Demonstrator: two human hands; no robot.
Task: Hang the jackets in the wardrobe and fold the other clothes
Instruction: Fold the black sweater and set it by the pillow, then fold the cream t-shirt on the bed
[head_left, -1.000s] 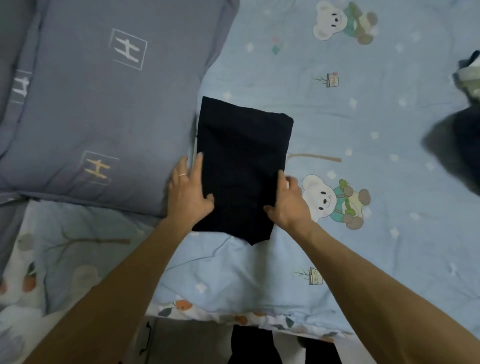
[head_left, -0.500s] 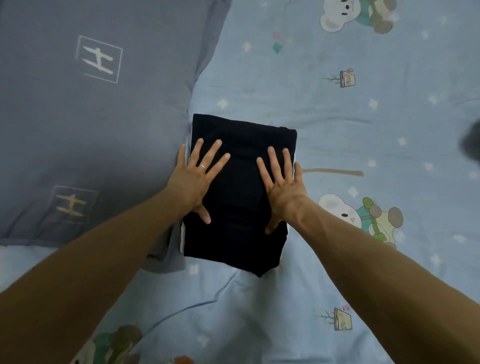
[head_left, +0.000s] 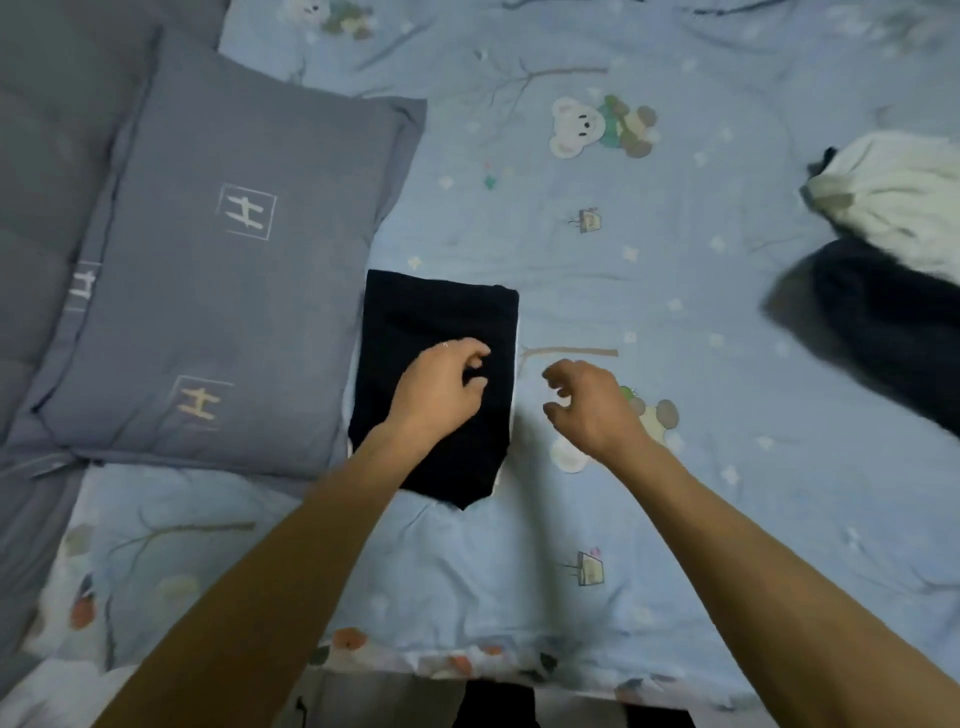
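— Inspector, what is obscured?

— The dark garment (head_left: 883, 332) and the white garment (head_left: 904, 202) well to the right of the right hand (head_left: 592, 405) are both cut off by the frame edge and blurred; what kind of clothing they are cannot be told. The left hand (head_left: 441, 387) covers the middle of the folded dark garment (head_left: 436, 322); whether it touches the cloth or hovers over it cannot be told.

— State of the hands?

— Both have loosely curled fingers and hold nothing. The right one is over the blue bedspread (head_left: 675, 493), just beside the folded garment's right edge.

— Edges and room?

— The folded garment's left edge lies against the grey pillow (head_left: 218, 291), left of the left hand. Beyond the right hand, bare bedspread runs to the two heaped garments. The bed's near edge is below both forearms.
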